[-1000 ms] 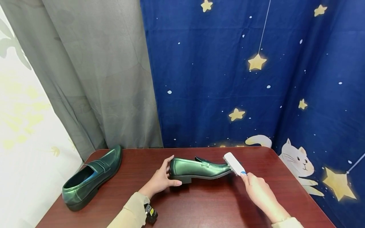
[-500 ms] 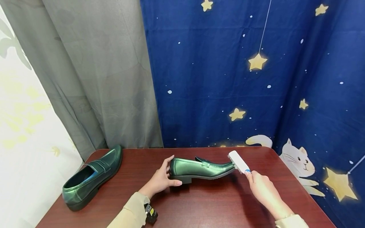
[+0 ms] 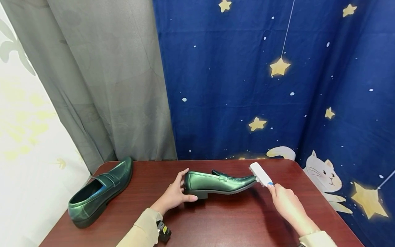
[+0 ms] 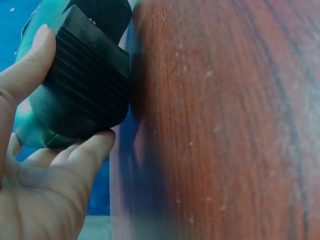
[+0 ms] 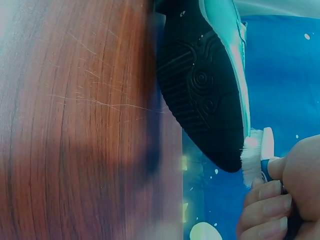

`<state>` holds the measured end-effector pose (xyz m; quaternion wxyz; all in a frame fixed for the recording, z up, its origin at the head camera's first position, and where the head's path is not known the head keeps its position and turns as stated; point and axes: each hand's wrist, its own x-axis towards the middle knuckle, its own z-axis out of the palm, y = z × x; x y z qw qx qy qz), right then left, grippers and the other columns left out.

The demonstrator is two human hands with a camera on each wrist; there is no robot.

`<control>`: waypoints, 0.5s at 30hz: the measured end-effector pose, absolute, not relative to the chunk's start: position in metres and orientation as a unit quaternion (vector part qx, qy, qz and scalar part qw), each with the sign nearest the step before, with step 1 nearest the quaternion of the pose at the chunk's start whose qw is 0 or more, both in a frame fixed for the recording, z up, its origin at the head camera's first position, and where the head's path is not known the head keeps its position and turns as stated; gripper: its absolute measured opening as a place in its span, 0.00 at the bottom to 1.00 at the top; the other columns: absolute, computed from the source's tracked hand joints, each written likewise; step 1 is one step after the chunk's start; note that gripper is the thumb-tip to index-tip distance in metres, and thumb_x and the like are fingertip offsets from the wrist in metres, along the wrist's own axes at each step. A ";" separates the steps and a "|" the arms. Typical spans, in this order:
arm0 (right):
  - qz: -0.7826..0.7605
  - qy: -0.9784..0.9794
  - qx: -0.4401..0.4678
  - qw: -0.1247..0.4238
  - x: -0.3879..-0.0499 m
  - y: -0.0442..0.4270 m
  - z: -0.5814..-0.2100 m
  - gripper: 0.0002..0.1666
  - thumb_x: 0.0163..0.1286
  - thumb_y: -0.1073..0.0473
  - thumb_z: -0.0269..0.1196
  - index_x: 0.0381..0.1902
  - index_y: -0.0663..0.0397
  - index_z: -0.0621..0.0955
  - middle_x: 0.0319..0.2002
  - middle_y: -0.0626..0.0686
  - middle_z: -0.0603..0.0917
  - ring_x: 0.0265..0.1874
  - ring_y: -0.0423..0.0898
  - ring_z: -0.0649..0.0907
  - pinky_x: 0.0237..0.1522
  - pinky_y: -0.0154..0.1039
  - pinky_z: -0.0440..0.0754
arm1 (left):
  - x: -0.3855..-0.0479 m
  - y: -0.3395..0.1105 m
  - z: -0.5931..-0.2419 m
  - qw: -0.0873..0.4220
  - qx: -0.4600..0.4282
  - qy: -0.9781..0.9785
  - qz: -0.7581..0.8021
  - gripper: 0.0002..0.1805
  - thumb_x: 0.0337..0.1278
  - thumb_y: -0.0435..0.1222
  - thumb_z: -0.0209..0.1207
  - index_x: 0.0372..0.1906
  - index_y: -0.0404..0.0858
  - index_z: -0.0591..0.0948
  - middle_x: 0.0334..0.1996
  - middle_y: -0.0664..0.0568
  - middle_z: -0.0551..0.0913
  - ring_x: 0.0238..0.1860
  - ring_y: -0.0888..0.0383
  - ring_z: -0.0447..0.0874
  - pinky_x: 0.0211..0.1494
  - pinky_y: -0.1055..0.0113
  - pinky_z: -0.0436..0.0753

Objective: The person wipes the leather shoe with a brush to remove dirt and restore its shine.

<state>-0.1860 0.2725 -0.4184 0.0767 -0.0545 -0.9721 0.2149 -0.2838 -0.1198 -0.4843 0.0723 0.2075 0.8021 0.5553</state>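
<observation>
The head view looks forward and down; both wrist views (low, close) share the gripped shoe (image 3: 213, 181).

green shoes (image 3: 213, 182) (image 3: 111, 192): 2 | white brush (image 3: 260, 174): 1 | hands (image 3: 174, 194) (image 3: 287, 203): 2 | table (image 3: 228, 223): 1 | printed cat (image 3: 324, 175): 1

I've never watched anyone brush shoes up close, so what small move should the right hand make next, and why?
Probably a short stroke of the white brush from the toe back along the green loafer. The right hand grips the handle, with the bristles at the toe's tip, and the left hand holds the loafer's heel.
</observation>
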 end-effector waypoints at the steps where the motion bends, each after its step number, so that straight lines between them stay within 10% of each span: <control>1: 0.216 -0.972 -0.055 0.077 -0.186 0.273 -0.418 0.22 0.82 0.49 0.49 0.32 0.58 0.74 0.21 0.56 0.77 0.22 0.53 0.79 0.25 0.50 0.74 | -0.284 -0.120 -0.484 0.072 0.207 0.802 0.555 0.64 0.41 0.41 0.80 0.80 0.54 0.50 0.72 0.38 0.70 0.62 0.43 0.82 0.62 0.50 0.81; 15: 0.210 -0.972 -0.056 0.090 -0.191 0.281 -0.419 0.23 0.82 0.49 0.49 0.31 0.60 0.75 0.20 0.56 0.76 0.22 0.52 0.77 0.26 0.49 0.73 | -0.283 -0.120 -0.485 0.071 0.207 0.805 0.551 0.64 0.41 0.42 0.80 0.80 0.54 0.50 0.72 0.39 0.71 0.62 0.44 0.82 0.63 0.50 0.80</control>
